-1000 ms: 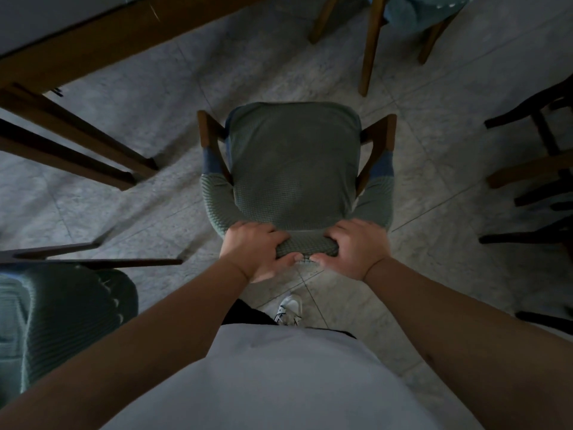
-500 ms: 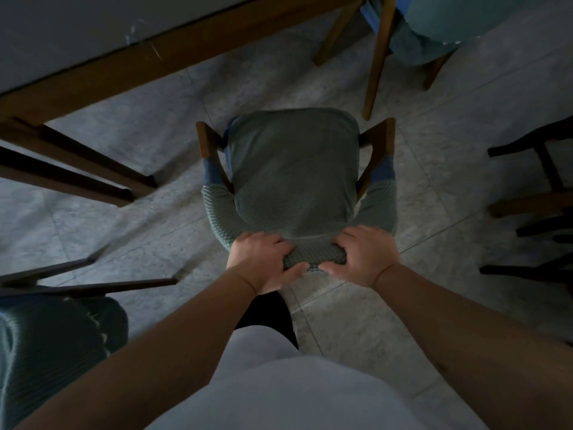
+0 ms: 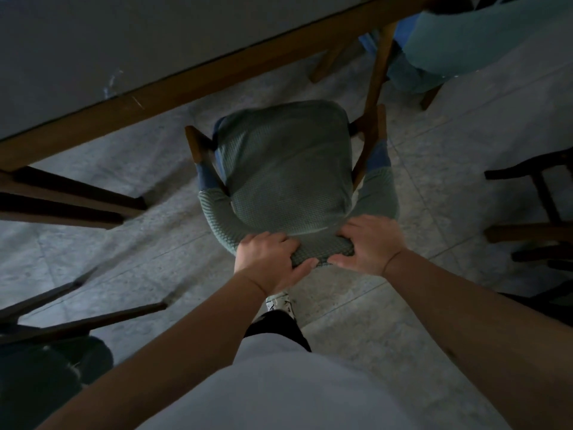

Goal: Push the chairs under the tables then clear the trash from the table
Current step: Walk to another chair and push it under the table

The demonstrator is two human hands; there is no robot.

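A wooden chair with a grey-green knitted cover (image 3: 285,169) stands on the tiled floor just in front of me. My left hand (image 3: 268,262) and my right hand (image 3: 369,243) both grip the top of its curved backrest, side by side. The table (image 3: 133,35) with a grey top and a brown wooden edge fills the upper left. The chair's front edge sits close to the table's edge, with a strip of floor showing between them. No trash shows in this view.
A second covered chair (image 3: 46,383) stands at the lower left. A chair with a lighter teal cover (image 3: 465,41) is at the upper right. Dark chair frames (image 3: 533,212) crowd the right edge. Table legs (image 3: 71,197) slant at the left.
The chair has moved forward toward the table with both hands still on its backrest. The table now takes up more of the view, and I have stepped forward.
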